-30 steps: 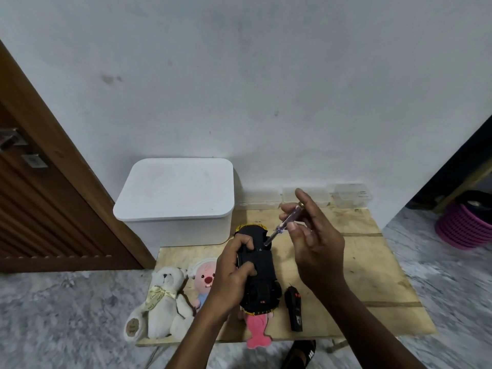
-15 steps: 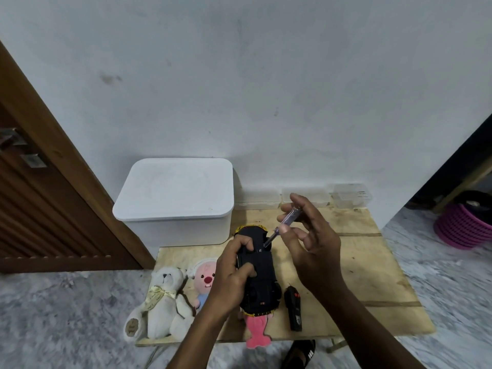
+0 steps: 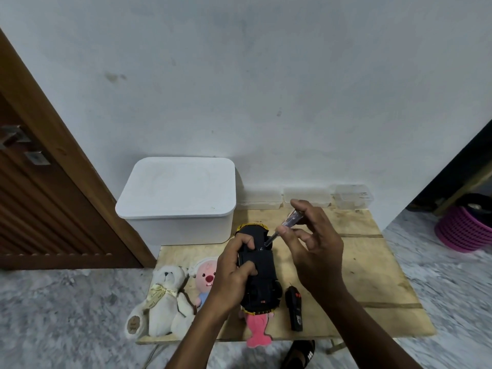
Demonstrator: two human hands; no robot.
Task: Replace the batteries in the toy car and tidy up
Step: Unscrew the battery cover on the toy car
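Note:
A black toy car [image 3: 262,272] with yellow trim lies upside down above the low wooden table [image 3: 372,275]. My left hand [image 3: 234,272] grips its left side, thumb and fingers curled over the underside. My right hand [image 3: 312,249] pinches a screwdriver [image 3: 283,229] with a clear handle. Its tip touches the car's underside near the far end. A black remote control [image 3: 294,311] lies on the table right of the car.
A large white lidded box [image 3: 178,198] stands at the table's back left. Three small clear containers [image 3: 306,197] line the wall. A white teddy bear [image 3: 165,299], a pink-faced plush [image 3: 205,279] and a pink plush [image 3: 257,330] lie at the front left. A wooden door stands to the left.
My right hand's fingers have shifted around the screwdriver handle while the tip stays on the car. My left hand and the car have barely moved.

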